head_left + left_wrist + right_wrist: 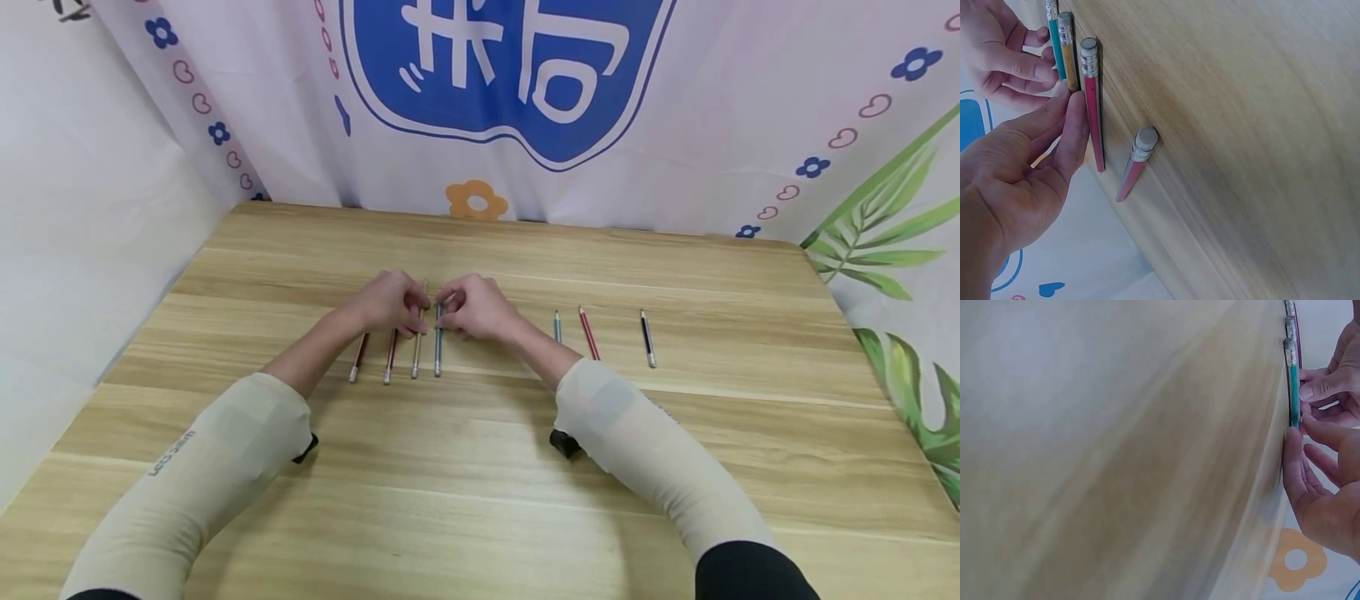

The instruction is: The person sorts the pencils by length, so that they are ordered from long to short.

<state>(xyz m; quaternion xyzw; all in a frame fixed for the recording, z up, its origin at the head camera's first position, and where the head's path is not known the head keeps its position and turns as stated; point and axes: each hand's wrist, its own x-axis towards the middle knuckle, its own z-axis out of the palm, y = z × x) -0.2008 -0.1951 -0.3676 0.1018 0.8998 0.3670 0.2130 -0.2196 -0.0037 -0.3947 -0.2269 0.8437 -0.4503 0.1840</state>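
My left hand [393, 302] pinches a yellow pencil [416, 354] between thumb and fingertips. Just to its right, my right hand [476, 308] pinches a teal pencil [438, 354]. Both pencils lie side by side, slightly apart, with their eraser ends toward me. In the left wrist view, the yellow pencil [1070, 62] sits between the teal one [1055, 40] and a red pencil [1092, 106]. A second red pencil [1134, 172] lies farther out at a slant. In the right wrist view, my fingertips meet the teal pencil [1293, 381] below its eraser end.
To the right on the wooden table [465, 500] lie a light blue pencil [557, 327], a red pencil [588, 333] and a dark blue pencil [648, 337]. My right forearm passes close by the first two. A printed white curtain [405, 175] hangs along the back edge.
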